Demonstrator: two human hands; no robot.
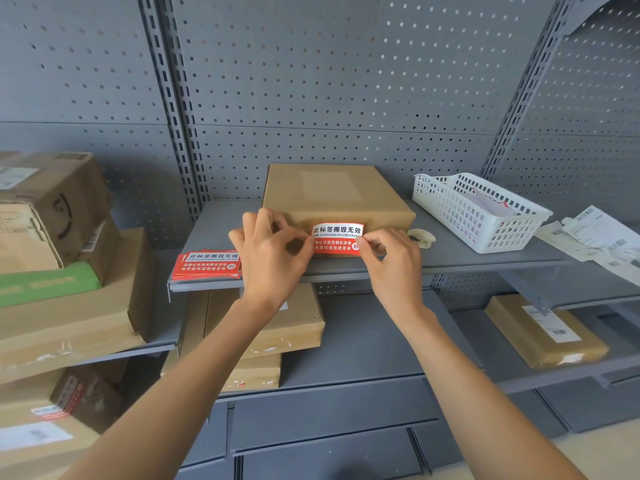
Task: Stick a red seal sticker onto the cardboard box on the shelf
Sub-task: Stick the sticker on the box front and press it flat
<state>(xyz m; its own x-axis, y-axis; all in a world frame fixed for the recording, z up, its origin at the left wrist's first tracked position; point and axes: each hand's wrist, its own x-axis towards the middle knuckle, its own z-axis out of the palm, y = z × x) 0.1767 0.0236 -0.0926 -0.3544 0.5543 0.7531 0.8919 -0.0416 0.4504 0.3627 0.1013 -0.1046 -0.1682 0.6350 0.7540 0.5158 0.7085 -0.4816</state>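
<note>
A flat cardboard box (332, 194) lies on the grey shelf (450, 256) in the middle of the view. A red and white seal sticker (336, 238) sits against the box's front face. My left hand (273, 256) pinches the sticker's left end. My right hand (391, 261) pinches its right end. Whether the sticker is fully pressed down on the box I cannot tell. A stack of more red seal stickers (207, 265) lies on the shelf to the left of my left hand.
A white plastic basket (479, 211) with papers stands right of the box, beside a crumpled scrap (422, 237). Loose shipping labels (595, 237) lie at far right. Stacked cardboard boxes (55, 244) fill the left shelf. More parcels (547, 332) sit on lower shelves.
</note>
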